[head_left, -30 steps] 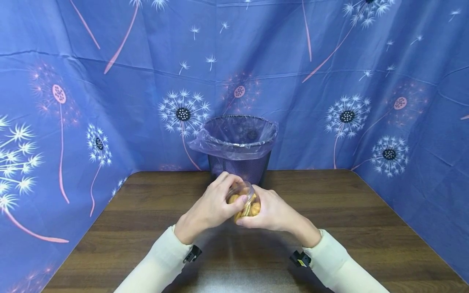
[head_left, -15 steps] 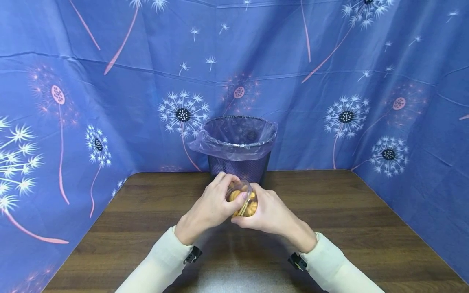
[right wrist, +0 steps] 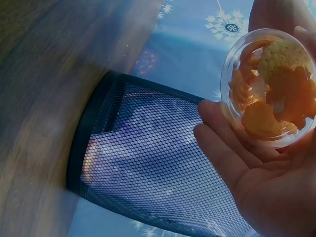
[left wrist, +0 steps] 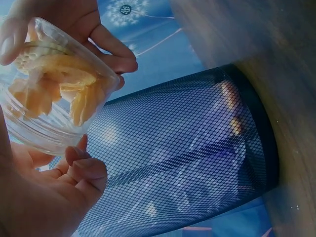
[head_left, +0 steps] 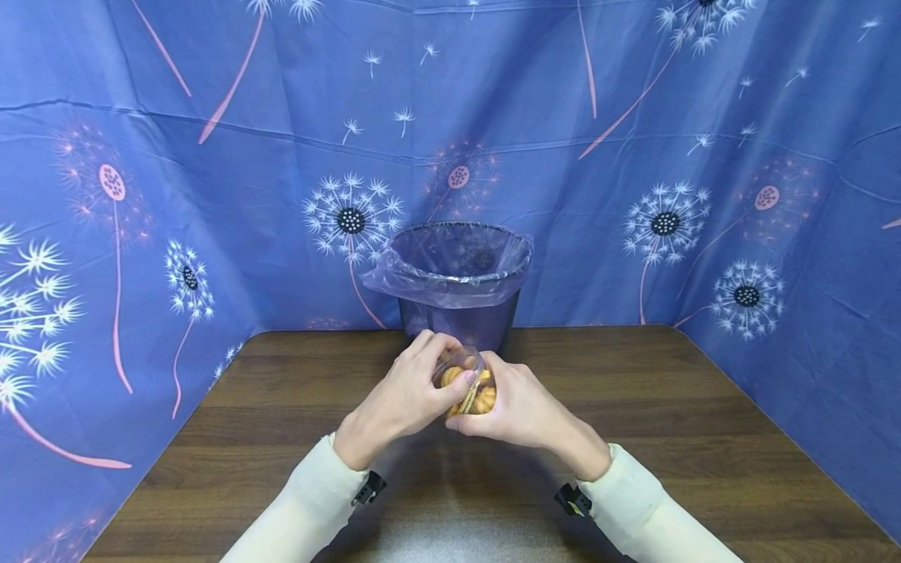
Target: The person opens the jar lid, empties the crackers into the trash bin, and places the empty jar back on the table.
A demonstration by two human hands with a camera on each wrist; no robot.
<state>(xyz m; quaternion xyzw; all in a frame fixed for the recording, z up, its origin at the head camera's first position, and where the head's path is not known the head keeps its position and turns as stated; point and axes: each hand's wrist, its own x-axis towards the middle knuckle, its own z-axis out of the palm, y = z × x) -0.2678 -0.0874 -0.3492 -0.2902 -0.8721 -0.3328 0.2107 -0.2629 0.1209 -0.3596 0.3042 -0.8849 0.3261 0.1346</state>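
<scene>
A small clear plastic tub (head_left: 485,400) is held tilted between both hands, in front of the bin. Several ridged golden cookies (left wrist: 81,101) show through its wall. My left hand (head_left: 404,391) grips the ringed rim end, thumb across the near side and fingers behind. Around the lower body curls my right hand (head_left: 528,405), its thumb beneath in the head view. In the right wrist view the tub's round bottom (right wrist: 271,89) faces the camera, cookies pressed up against it. Whether a separate lid sits on the rim, I cannot tell.
A black mesh bin (head_left: 457,317) with a translucent purple liner (head_left: 450,291) stands at the table's back edge, just beyond the hands. The brown wooden table (head_left: 669,407) spreads beneath. Blue dandelion-print cloth (head_left: 563,180) hangs behind and along both sides.
Over the last second the right hand and the tub have shifted slightly left and turned a little. The left hand stays almost in place, with the same hold.
</scene>
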